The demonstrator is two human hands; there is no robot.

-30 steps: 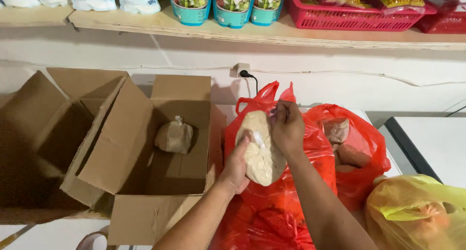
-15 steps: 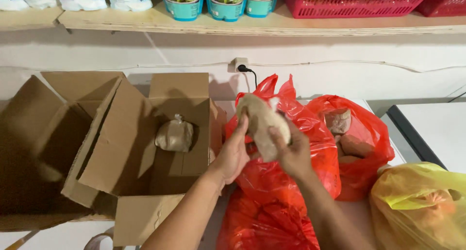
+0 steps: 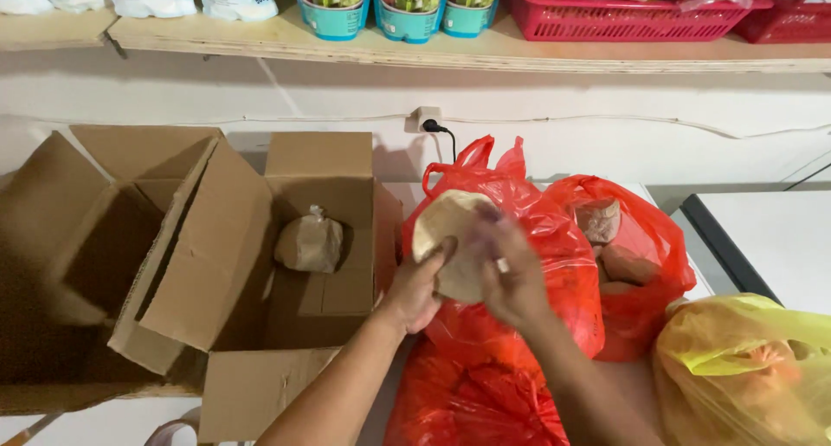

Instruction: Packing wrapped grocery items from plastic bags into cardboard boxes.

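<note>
My left hand (image 3: 415,294) and right hand (image 3: 511,277) close around a pale tied-off plastic packet (image 3: 450,242), fingers curled about its lower end; the right hand is blurred. The packet sits raised over the mouth of a red plastic bag (image 3: 511,325). A second red bag (image 3: 640,264), with more packets inside, stands behind it; a yellow bag (image 3: 744,377) lies to the right. At left, an open cardboard box (image 3: 260,264) contains one similar packet (image 3: 310,242). All rest on a white surface (image 3: 770,238) against a white wall with a socket (image 3: 426,119). Overhead, a wooden shelf (image 3: 260,43) carries teal tubs (image 3: 407,9) and a red basket (image 3: 623,13).
</note>
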